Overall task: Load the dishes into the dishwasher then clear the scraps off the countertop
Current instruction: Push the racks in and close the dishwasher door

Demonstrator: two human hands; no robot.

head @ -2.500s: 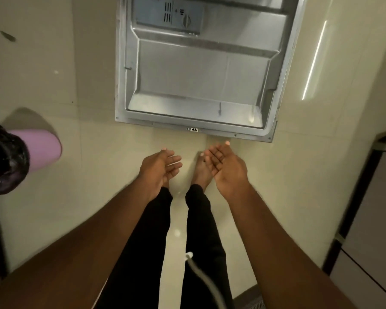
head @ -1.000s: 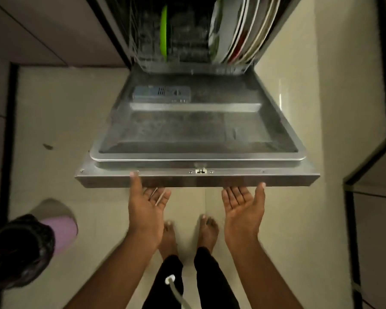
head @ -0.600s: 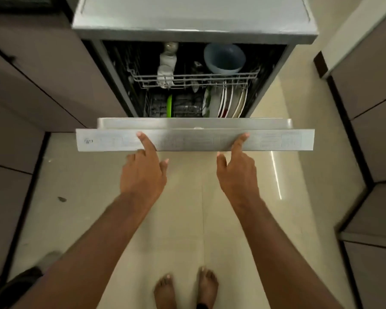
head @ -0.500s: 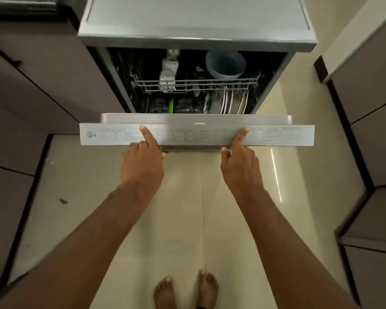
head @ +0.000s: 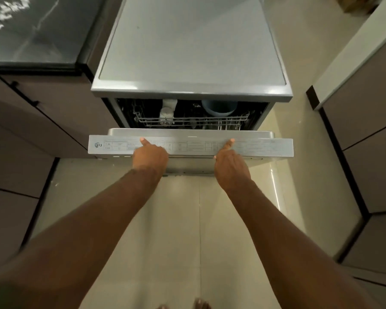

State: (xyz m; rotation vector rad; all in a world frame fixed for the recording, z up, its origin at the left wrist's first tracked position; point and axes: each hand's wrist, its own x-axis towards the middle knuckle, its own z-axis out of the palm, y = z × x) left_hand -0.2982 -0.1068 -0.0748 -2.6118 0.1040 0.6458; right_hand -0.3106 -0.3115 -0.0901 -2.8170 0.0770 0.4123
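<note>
With dishes already in the upper rack (head: pixel 192 122), the left hand (head: pixel 150 155) and right hand (head: pixel 231 166) each clamp their grip on the half-raised dishwasher door (head: pixel 191 146), thumbs on top and fingers probably curled beneath, so the next move is pushing it fully closed.

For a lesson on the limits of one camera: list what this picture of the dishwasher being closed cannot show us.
Head view only:
- Lower rack: hidden behind the raised door.
- Print on the door's top edge: too small and blurred to read.
- Fingers of the left hand and right hand: curled under the door, only the thumbs show.
- Back of the upper rack: dark, under the dishwasher top.
- Feet: cut off by the bottom edge.
</note>
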